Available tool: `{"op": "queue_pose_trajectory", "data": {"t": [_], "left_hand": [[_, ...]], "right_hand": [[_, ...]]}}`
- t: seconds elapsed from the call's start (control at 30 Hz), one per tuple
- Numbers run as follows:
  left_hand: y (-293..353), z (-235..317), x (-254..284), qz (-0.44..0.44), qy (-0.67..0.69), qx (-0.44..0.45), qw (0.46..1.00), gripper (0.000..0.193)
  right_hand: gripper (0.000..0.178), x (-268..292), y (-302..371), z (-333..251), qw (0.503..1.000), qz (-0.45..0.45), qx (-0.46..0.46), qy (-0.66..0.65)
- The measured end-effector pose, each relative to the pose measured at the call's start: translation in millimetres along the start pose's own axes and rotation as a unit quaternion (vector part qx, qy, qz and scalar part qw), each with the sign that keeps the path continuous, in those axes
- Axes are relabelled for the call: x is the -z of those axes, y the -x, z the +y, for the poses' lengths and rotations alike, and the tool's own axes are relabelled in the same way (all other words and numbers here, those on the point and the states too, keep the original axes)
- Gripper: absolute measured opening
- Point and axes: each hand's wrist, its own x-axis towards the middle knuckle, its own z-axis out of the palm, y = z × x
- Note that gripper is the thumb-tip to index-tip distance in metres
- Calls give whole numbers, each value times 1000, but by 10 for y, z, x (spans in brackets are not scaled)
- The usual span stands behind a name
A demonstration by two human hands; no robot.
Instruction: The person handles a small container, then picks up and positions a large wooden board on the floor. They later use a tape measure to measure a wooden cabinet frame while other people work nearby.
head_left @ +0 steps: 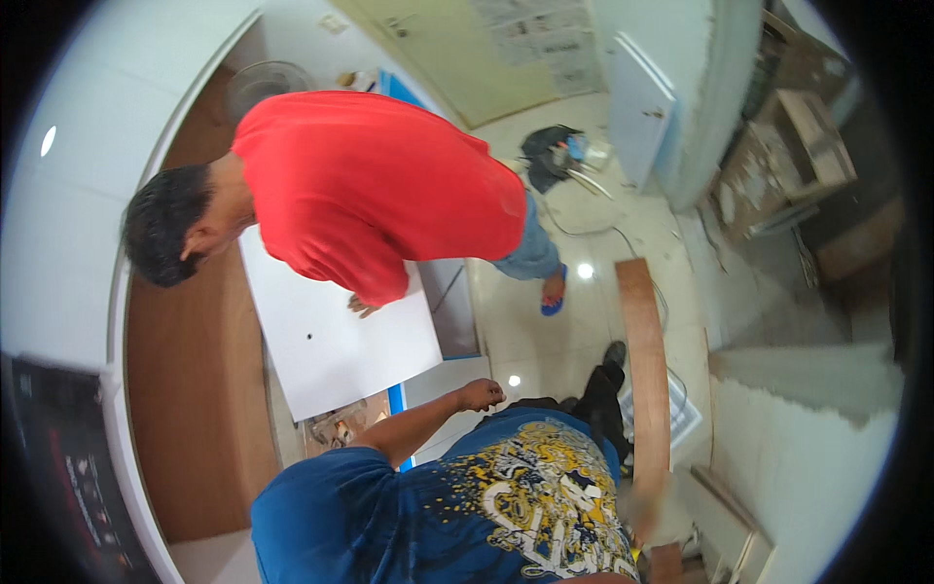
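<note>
My left hand (482, 394) is in front of my waist with its fingers curled closed; whether anything is in them is hidden. It is apart from the large white board (341, 370), which lies to its left and has a small dark round spot. A co-worker in a red shirt (370, 185) bends over this board and rests a hand (362, 306) on it. My right hand (646, 511) appears only as a brownish smear at the near end of a long wooden plank (640, 341). Its fingers cannot be made out.
A tall brown panel (199, 370) in a white frame stands at the left. Blue-edged white panels (448, 380) are beside my left hand. A cable (623, 234) and a black bag (552, 161) lie on the tiled floor. At the right is a worn wooden cabinet (778, 165).
</note>
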Motion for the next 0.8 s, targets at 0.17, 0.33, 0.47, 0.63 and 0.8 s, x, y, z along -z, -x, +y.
{"op": "queue_pose_trajectory", "data": {"t": [0.17,0.33,0.47,0.63,0.8], "left_hand": [[-230,-448,182,84,-71,99,989,32],[-512,-247,328,118,89,82,986,27],[-758,180,276,126,286,48,949,22],[-1197,197,297,208,166,-128,955,32],[-1389,603,743,158,371,147,903,40]], "right_hand": [[53,-642,-137,-582,988,-93,-31,120],[52,-1201,-565,-1648,968,-162,14,194],[43,-1862,-1785,-2854,949,-198,67,236],[32,-3842,-2180,-4157,927,-188,125,301],[42,-6188,-1678,-4593,857,-304,178,376]]}}
